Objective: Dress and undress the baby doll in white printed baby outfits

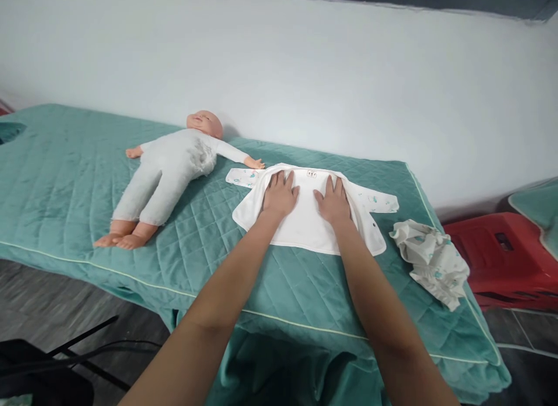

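Note:
A white baby shirt [305,217] lies spread open on the green quilted cover, its white inside facing up and a small label at the neck. Its patterned sleeves stretch out to both sides. My left hand [280,195] rests flat on the left part of the shirt, fingers extended toward the collar. On the right part, my right hand [333,203] also lies flat with the fingers apart. Left of the shirt a baby doll [174,161] in a white cloth body lies on its back, one of its hands close to the left sleeve.
The green quilted cover [209,231] drapes over a long table against a white wall [279,74]. Crumpled patterned baby clothing [431,260] lies near the right edge. A red plastic stool [505,255] stands beyond that edge. A black object [39,365] with cables is at lower left.

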